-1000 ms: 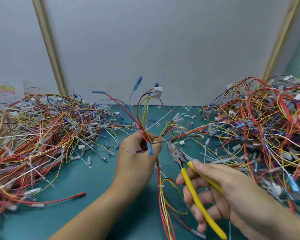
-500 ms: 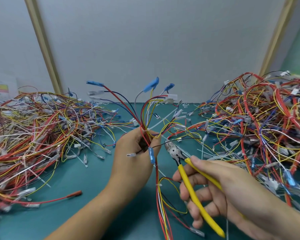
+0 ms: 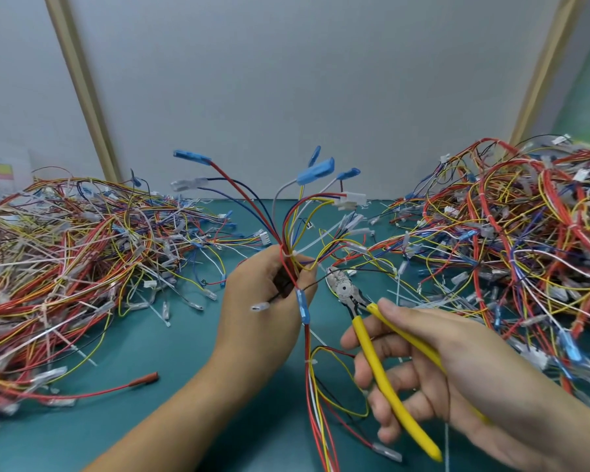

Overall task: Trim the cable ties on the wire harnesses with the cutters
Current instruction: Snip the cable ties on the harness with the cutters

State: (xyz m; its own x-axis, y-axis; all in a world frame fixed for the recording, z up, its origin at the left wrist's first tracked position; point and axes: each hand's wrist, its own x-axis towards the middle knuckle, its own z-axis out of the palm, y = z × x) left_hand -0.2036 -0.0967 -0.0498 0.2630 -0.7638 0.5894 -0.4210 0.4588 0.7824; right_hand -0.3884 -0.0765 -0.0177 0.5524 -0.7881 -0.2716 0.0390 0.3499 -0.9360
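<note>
One wire harness (image 3: 288, 233) held upright, cutters (image 3: 375, 366) close beside it
The left hand (image 3: 259, 311) grips the harness bundle above the desk (image 3: 150, 420), its blue terminals (image 3: 315, 172) fanned higher and wider than a second ago; the right hand (image 3: 440, 369) is wrapped round the cutters' yellow handles, tip just right of the left hand, hardly shifted. Tangled harness piles (image 3: 65, 260) lie at both sides.
</note>
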